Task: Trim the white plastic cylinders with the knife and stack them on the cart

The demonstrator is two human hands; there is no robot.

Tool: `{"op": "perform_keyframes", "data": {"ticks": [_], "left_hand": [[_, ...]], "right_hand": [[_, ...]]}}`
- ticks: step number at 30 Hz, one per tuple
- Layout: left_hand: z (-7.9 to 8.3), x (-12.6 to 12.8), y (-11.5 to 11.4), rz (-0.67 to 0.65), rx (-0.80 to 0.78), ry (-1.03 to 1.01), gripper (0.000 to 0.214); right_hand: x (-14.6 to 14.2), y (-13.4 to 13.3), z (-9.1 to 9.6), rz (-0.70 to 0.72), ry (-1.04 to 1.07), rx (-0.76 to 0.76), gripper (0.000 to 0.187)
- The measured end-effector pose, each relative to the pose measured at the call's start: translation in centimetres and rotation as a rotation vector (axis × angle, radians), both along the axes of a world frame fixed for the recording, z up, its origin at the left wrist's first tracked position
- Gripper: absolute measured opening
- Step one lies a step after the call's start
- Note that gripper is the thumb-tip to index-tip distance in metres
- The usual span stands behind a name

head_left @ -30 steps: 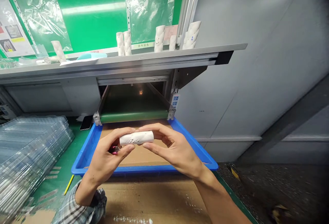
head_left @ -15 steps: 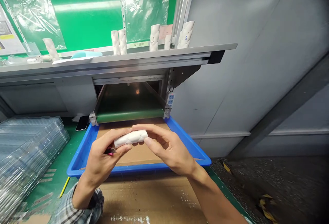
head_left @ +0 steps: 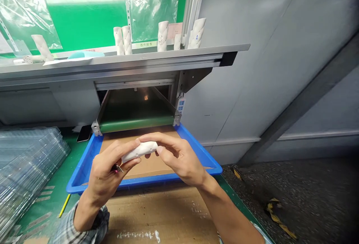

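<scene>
Above the middle of the blue plastic tray (head_left: 84, 178), the left hand (head_left: 108, 173) and right hand (head_left: 176, 158) hold a white tube (head_left: 139, 151) between them, each grip clamped on it. The tube tilts, its left end lower. A small pink-handled blade (head_left: 117, 168) pokes out of the left hand's fingers, just below the tube. Cardboard (head_left: 151, 163) lines the tray, and more white tubes (head_left: 122, 40) stand on the metal shelf (head_left: 140, 61) at upper centre.

The left hand (head_left: 108, 175) and right hand (head_left: 179, 158) are bare, beyond a grey plaid shirt sleeve (head_left: 89, 225).
</scene>
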State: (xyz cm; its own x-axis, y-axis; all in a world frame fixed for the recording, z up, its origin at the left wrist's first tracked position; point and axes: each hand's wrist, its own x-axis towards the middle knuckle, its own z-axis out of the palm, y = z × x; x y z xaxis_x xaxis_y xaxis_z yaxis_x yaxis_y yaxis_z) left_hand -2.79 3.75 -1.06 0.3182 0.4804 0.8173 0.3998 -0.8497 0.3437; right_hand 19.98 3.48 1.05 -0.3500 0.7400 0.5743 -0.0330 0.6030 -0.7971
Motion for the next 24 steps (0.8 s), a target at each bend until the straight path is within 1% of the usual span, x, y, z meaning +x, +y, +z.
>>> {"op": "perform_keyframes", "data": {"ticks": [5, 9, 15, 21, 24], "left_hand": [[-0.06, 0.04, 0.03, -0.021, 0.029, 0.010, 0.039], [-0.14, 0.01, 0.10, -0.028, 0.020, 0.029, 0.042], [-0.08, -0.10, 0.04, -0.027, 0.020, 0.015, 0.042], [-0.19, -0.12, -0.07, -0.041, 0.021, 0.005, 0.044], [-0.27, -0.16, -0.06, -0.039, 0.012, 0.012, 0.043]], "right_hand": [[-0.09, -0.10, 0.09, -0.006, 0.007, 0.025, 0.030], [-0.15, -0.04, -0.03, -0.028, -0.014, 0.028, 0.031], [-0.05, -0.07, -0.10, 0.011, 0.013, 0.020, 0.040], [-0.21, -0.17, 0.05, 0.022, 0.032, 0.028, 0.032], [-0.36, -0.14, -0.07, 0.006, 0.035, 0.042, 0.031]]}}
